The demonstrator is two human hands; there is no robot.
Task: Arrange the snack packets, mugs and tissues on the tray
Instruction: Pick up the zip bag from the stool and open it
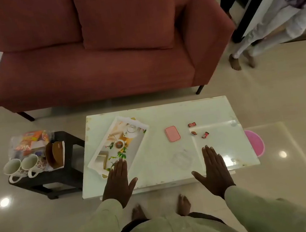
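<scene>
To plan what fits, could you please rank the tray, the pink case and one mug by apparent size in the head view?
1. tray
2. mug
3. pink case, though it looks close to the mug

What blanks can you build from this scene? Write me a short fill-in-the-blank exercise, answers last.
1. The two mugs stand on the black ____ table, not the white one.
2. The tray carries ____ real mugs so far.
3. The small flat case on the white table is ____ in colour.
4. Both hands, left hand and right hand, are ____, fingers flat.

Answers: side; no; pink; open
</scene>
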